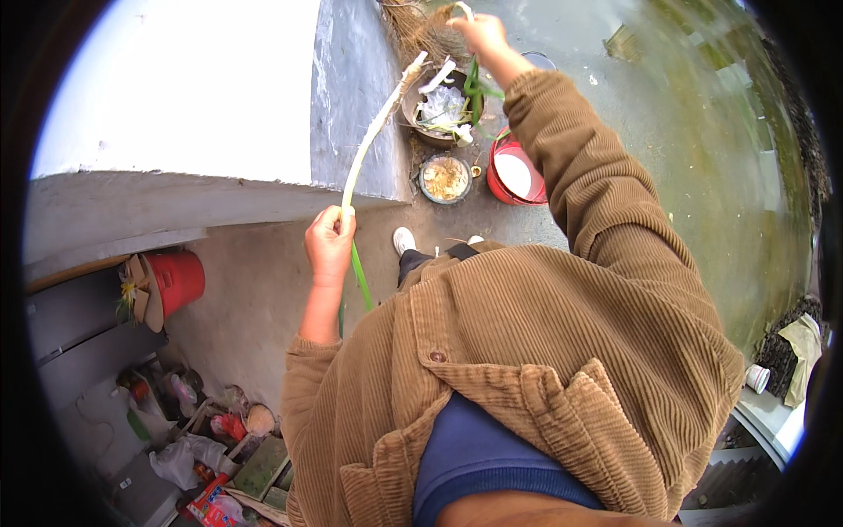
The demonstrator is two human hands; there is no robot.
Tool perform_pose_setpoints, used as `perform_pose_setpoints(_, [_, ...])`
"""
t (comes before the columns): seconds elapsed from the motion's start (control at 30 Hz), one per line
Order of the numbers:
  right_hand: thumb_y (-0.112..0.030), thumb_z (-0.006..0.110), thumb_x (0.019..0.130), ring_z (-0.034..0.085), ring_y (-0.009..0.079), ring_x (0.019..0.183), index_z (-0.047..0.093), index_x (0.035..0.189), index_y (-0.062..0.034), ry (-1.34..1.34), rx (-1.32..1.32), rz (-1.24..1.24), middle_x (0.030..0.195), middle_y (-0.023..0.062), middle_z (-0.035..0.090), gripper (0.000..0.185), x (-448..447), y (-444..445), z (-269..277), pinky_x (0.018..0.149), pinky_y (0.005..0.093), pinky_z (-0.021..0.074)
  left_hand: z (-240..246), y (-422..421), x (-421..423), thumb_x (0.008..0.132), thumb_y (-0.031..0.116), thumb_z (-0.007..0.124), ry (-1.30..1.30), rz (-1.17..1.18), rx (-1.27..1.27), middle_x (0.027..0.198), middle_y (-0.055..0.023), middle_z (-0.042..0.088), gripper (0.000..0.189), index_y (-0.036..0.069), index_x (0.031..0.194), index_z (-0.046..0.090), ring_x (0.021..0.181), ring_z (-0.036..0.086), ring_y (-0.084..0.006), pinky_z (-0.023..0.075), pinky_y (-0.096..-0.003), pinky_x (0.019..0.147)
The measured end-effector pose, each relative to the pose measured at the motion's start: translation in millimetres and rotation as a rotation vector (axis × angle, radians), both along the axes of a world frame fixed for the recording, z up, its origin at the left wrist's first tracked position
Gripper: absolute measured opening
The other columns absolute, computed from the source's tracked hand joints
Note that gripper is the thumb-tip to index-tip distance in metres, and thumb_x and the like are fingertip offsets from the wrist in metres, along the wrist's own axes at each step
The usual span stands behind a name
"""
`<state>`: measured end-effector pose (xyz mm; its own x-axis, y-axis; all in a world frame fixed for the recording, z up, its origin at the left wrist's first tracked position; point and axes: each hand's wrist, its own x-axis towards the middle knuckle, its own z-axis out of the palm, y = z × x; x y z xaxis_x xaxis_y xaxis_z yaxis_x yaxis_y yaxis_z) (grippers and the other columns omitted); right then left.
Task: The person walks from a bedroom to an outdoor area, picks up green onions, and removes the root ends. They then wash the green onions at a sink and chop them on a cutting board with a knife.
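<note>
My left hand (330, 242) is closed around the stalk of a long green onion (366, 148), whose pale root end points up and away and whose green leaves hang below the fist. Farther out, my right hand (484, 36) pinches a whitish strip with brownish fibres at its end; green leaves hang beneath that hand. Between the hands stands a round bin (431, 137) holding a clear plastic bag (443, 105) and onion scraps. A white stalk piece (438, 77) lies at its far rim.
A small round bowl (446, 178) with yellowish contents and a red bucket (502, 192) stand nearer my feet. A twig broom (411, 26) is beside the pale wall ledge (359, 99). Another red bucket (181, 280) and bagged clutter lie left.
</note>
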<state>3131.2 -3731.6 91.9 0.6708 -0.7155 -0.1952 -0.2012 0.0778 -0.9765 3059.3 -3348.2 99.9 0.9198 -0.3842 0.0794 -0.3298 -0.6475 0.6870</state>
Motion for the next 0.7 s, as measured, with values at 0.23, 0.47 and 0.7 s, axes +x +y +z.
perform_pose_setpoints(0.23, [-0.012, 0.059, 0.079, 0.038, 0.0057, 0.046, 0.063, 0.085, -0.0026, -0.341, 0.698, 0.060, 0.071, 0.0041, 0.057, 0.012, -73.2, 74.6, -4.7, 0.038, 0.0190, 0.0289, 9.4, -27.6, 3.6, 0.078, 0.018, 0.065, -0.337, -0.037, 0.093, 0.059, -0.0062, 0.046, 0.022, 0.004, 0.065, 0.052, 0.046, 0.042, -0.0196, 0.0354, -0.0315, 0.045])
perform_pose_setpoints(0.47, [-0.015, 0.063, 0.079, 0.040, 0.0034, 0.047, 0.054, 0.087, -0.0035, -0.473, 0.712, 0.070, 0.074, 0.0037, 0.056, 0.016, -93.3, 99.1, 16.5, 0.037, 0.0165, 0.0288, 13.6, -34.7, -4.9, 0.073, 0.019, 0.067, -0.599, -0.132, 0.277, 0.064, -0.0046, 0.048, 0.023, 0.010, 0.063, 0.049, 0.056, 0.052, -0.0243, 0.0417, -0.0361, 0.047])
perform_pose_setpoints(0.7, [-0.012, 0.060, 0.077, 0.041, 0.0051, 0.044, 0.059, 0.077, -0.0033, -0.435, 0.523, 0.071, 0.066, 0.0033, 0.057, 0.009, -102.4, 93.4, 22.7, 0.037, 0.0190, 0.0313, 17.8, -33.3, -10.3, 0.071, 0.020, 0.067, -0.740, -0.198, 0.358, 0.064, -0.0034, 0.047, 0.023, 0.011, 0.063, 0.048, 0.059, 0.053, -0.0215, 0.0428, -0.0345, 0.048])
